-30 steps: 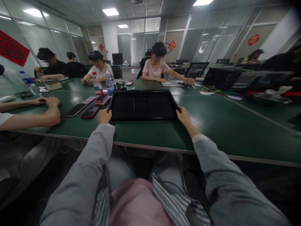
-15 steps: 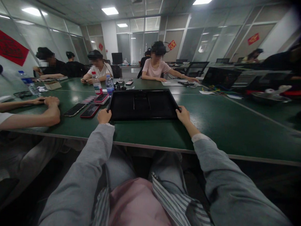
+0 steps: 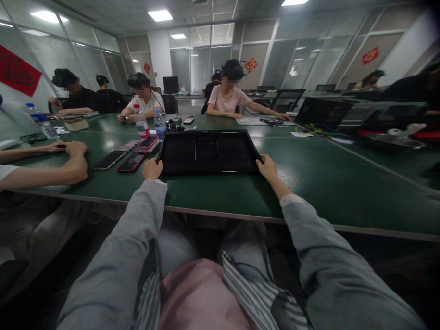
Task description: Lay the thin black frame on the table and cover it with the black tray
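Note:
A wide black rectangular panel (image 3: 180, 156) with a raised rim lies over the green table (image 3: 212, 193) in front of me. My left hand (image 3: 153, 169) is closed on its near left edge. At the right edge, my right hand (image 3: 267, 167) grips the panel with thumb and fingers. Two thin upright lines show on the panel's dark face near its middle. Just left of the panel are a red-edged phone (image 3: 132, 162) and a larger dark phone (image 3: 110, 160).
Bottles with a red cap (image 3: 142, 126) and a blue label (image 3: 159, 123) stand behind the phones. Another person's forearms (image 3: 70, 172) rest at the left. Across the table sits a person in pink (image 3: 225, 101). Cables (image 3: 320, 131) lie at the right.

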{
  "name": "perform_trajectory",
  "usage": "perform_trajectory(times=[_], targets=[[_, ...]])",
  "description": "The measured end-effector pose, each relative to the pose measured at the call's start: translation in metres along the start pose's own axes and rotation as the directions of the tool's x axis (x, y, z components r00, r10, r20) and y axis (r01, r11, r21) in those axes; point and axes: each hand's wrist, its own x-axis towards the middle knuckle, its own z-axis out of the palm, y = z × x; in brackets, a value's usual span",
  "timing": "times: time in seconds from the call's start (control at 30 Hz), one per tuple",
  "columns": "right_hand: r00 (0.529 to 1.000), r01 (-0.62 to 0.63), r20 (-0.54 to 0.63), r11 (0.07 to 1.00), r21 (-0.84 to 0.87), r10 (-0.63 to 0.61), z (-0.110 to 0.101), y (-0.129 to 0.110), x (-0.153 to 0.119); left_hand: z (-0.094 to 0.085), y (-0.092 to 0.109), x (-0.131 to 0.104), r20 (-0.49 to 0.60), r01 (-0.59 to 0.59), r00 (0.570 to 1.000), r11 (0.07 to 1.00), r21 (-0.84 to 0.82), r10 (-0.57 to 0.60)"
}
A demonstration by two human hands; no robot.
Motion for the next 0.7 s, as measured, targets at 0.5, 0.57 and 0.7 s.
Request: perform_trajectory(times=[0.5,0.57,0.7], targets=[[0.933,0.105,-0.328,0.982,-0.158,-0.152,-0.012,-0.032,-0.024,0.001,0.007,-0.006,-0.311,-0.149,0.940,0.989,-0.014,0.138],[0.921,0.146,-0.330,0.970,-0.196,-0.205,-0.016,-0.040,-0.029,0.000,0.008,-0.006,-0.331,-0.192,0.927,0.981,-0.015,0.177],[0.950,0.282,-0.044,0.911,-0.300,-0.308,-0.018,-0.046,-0.033,0.006,0.003,-0.002,-0.082,-0.304,0.950,0.952,-0.012,0.302]])
